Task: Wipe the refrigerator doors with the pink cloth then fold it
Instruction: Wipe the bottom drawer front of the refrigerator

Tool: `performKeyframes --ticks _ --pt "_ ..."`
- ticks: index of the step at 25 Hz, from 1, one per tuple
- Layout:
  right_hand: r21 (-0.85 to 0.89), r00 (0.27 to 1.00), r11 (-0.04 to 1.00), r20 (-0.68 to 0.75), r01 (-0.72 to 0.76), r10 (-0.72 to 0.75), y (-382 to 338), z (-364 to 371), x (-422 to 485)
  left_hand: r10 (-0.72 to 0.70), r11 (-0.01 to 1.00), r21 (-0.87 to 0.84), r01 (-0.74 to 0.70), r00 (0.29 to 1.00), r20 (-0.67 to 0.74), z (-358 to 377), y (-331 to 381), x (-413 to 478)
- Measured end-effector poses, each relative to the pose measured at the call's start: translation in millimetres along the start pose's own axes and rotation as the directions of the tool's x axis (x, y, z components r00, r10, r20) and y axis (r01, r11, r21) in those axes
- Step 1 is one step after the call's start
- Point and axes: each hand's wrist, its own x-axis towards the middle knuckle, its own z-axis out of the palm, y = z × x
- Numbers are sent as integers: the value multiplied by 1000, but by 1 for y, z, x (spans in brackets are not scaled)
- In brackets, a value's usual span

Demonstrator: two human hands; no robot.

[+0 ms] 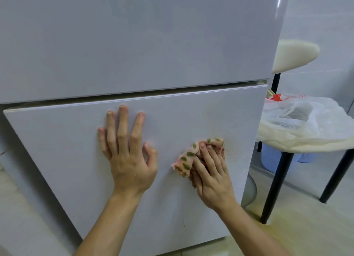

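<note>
The white refrigerator fills most of the view, with an upper door (pixel 134 41) and a lower door (pixel 67 140) split by a dark gap. My left hand (pixel 128 150) lies flat on the lower door, fingers spread, holding nothing. My right hand (pixel 210 171) presses a bunched pink cloth with green leaf spots (pixel 188 156) against the lower door's right part. Small brown specks (pixel 229 153) dot the door just right of the cloth. A few dark marks (pixel 183 222) sit lower on the door.
A cream-topped stool with black legs (pixel 275 181) stands right of the fridge, a white plastic bag (pixel 306 116) on its seat. A second cream seat (pixel 295 54) sits behind it. A blue bucket (pixel 272 158) is under the stool. The floor is pale tile (pixel 306 227).
</note>
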Motion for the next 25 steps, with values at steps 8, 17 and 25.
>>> performKeyframes --ticks 8,17,25 --pt "82 926 959 -252 -270 282 6 -33 121 -30 1000 3 30 1000 3 3 8 -2" --pt "-21 979 979 0 -202 202 21 -13 -7 57 998 19 -58 997 43 6 15 -12" --pt "79 916 946 -238 -314 324 45 -44 105 72 997 7 -72 997 36 12 17 -19"
